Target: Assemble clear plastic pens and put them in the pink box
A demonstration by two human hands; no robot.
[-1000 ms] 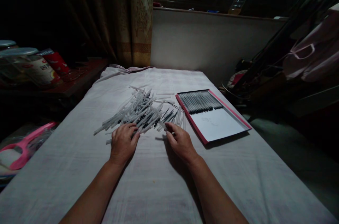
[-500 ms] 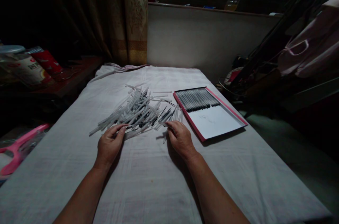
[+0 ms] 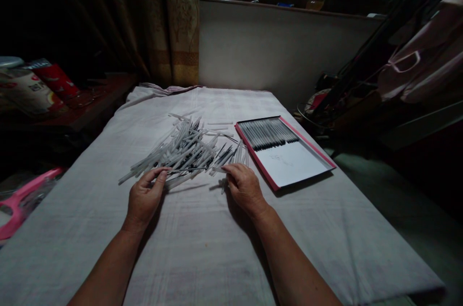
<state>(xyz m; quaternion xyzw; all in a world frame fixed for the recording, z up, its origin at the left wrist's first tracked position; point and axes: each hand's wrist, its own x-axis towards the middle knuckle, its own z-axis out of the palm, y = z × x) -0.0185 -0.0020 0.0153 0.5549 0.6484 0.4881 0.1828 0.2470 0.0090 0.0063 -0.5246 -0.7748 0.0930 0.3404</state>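
Observation:
My left hand (image 3: 144, 200) pinches one end of a thin dark pen refill (image 3: 190, 169), held nearly level above the cloth. My right hand (image 3: 246, 188) is closed on a pale, see-through pen barrel (image 3: 218, 169). The refill's far end is at the barrel's left end; I cannot tell whether it has gone inside. Just beyond my hands lies a loose pile of pale barrels and dark pen parts (image 3: 181, 147). To the right sits an open red-edged box (image 3: 258, 168), holding a row of pens (image 3: 269, 133) with black ends above a white base.
A pale checked cloth (image 3: 202, 248) covers the table. On a dark side table at left stand a jar (image 3: 31, 94) and a red container (image 3: 58, 79). A pink plastic handle (image 3: 21, 202) juts up by the left edge. Behind are a curtain (image 3: 181, 21) and a wall (image 3: 253, 50).
The view has shifted slightly. Both hands keep their grips, and the refill and the barrel now appear lined up end to end between them. The pile and box look unchanged.

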